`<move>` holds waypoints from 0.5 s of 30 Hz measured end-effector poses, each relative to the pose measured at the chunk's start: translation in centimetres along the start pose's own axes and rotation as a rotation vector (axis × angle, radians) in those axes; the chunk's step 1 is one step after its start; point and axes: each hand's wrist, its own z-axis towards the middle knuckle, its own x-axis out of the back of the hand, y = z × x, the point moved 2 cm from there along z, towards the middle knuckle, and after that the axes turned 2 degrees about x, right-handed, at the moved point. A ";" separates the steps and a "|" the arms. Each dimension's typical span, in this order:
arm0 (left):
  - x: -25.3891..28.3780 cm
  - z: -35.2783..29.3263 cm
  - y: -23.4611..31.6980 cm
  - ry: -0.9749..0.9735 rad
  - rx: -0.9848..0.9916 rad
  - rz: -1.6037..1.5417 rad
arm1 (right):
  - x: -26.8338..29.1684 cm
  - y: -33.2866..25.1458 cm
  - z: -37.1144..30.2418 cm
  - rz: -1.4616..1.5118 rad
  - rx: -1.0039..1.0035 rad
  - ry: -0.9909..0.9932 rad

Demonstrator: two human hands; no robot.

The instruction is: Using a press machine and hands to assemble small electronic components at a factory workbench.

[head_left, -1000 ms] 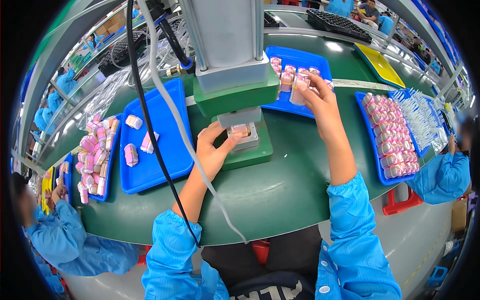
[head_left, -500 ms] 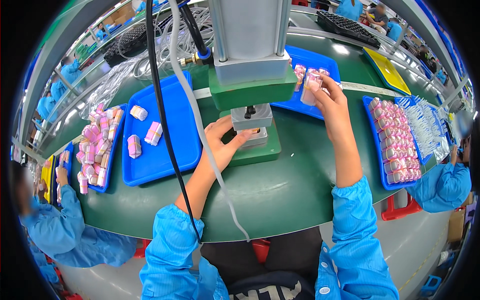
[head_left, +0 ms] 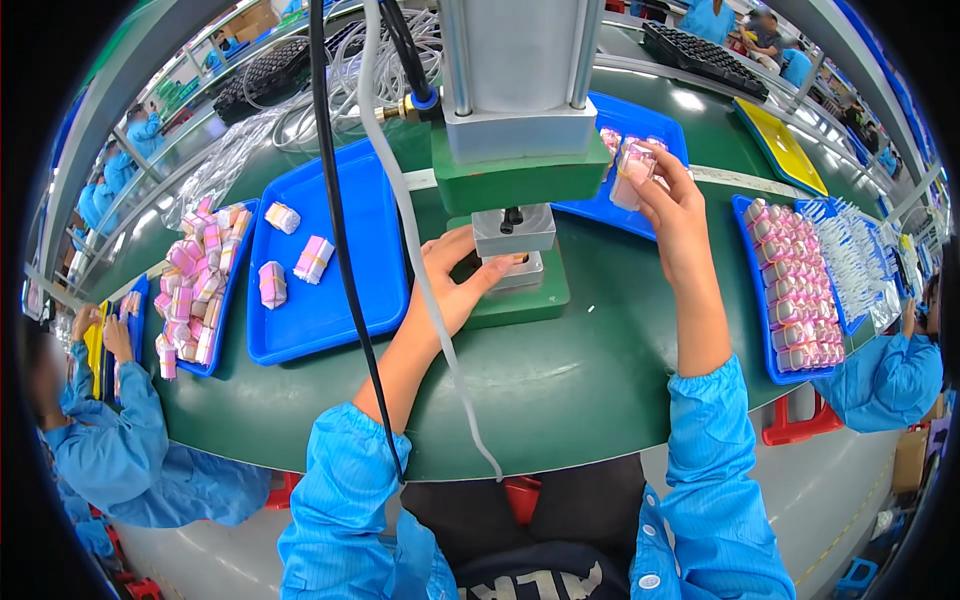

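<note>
My right hand [head_left: 672, 205] is closed on a pink-and-white wrapped bundle [head_left: 632, 177], held upright between thumb and fingers above the near edge of the back blue tray [head_left: 665, 130]. My left hand [head_left: 455, 275] curls around the left side of a small bench press. Its thumb lies in front, against the lower metal block [head_left: 522, 274] under the upper metal block [head_left: 515, 230]. A small dark and orange bit shows by the thumb tip; what the fingers grip behind is hidden. More pink bundles [head_left: 645, 142] lie in the back tray, beside the right fingers.
The press's green head [head_left: 520, 175] hangs over my left hand. A black cable [head_left: 335, 200] and a grey hose [head_left: 400, 200] cross above my left forearm. Left: a blue tray [head_left: 380, 250] with three bundles, and a heaped tray. Right: a tray of bundle rows [head_left: 795, 285]. Co-workers sit at both sides.
The whole view has shifted slightly. My right hand keeps the bundle over the back tray, and my left stays at the press. The left co-worker's second hand now shows by the yellow tray.
</note>
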 end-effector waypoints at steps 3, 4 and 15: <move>-0.2 0.0 0.0 0.024 0.026 -0.068 | 0.0 -0.3 0.0 -0.005 -0.003 0.004; -0.2 0.0 0.2 0.036 0.035 -0.060 | 0.0 -0.3 0.0 0.004 -0.001 0.001; -0.1 -0.1 0.4 0.030 0.032 -0.018 | -0.1 -0.2 0.0 -0.009 -0.010 0.000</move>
